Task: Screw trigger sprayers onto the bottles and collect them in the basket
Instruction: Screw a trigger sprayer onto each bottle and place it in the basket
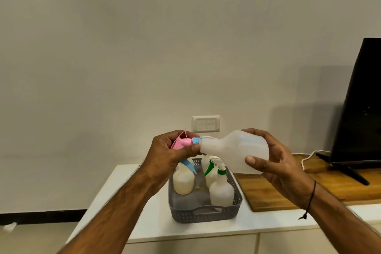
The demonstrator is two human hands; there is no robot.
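Horizontally held, the bottle (233,148) lies left–right above the basket (206,212) on the counter (144,222): right hand (276,156) grips its base, left hand (175,150) clamps the pink trigger sprayer (182,142) at its neck, collar apparently part-threaded.

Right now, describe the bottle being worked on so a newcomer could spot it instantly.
Start at the grey basket on the white counter and look just above it. The bottle is held sideways in the air, the right hand round its base, the left hand gripping the pink sprayer at its neck. Unlike the three bottles standing in the basket, it lies horizontal.
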